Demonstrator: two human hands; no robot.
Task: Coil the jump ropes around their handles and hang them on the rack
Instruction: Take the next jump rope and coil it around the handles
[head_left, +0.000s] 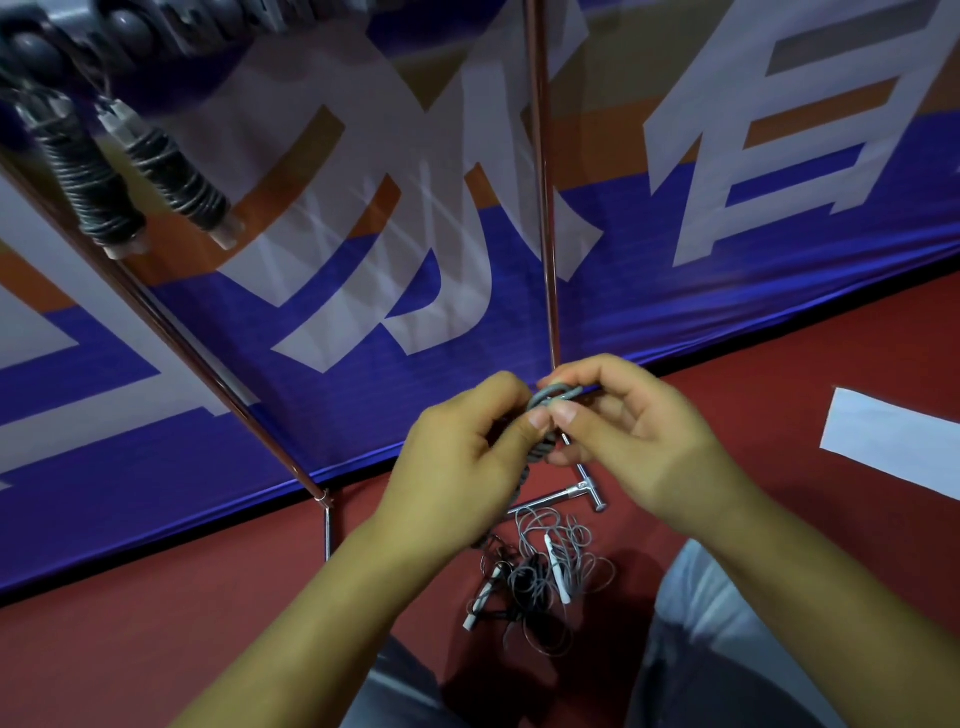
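Observation:
A grey jump rope (544, 442) coiled around its handles sits between my two hands at the centre of the head view. My left hand (467, 457) grips the coiled bundle from the left. My right hand (628, 431) pinches the rope's loose end and a small loop at the top of the bundle. Two coiled jump ropes (78, 171) (171, 176) hang from the rack's top bar (156, 31) at the upper left. A tangle of loose grey and black ropes with white handles (540, 577) lies on the red floor below my hands.
The rack's chrome uprights (540, 182) (171, 332) stand before a blue, orange and white banner (675, 260). Its base foot (576, 491) rests on the red floor (156, 649). A white sheet (893, 441) lies at the right. My knees show at the bottom.

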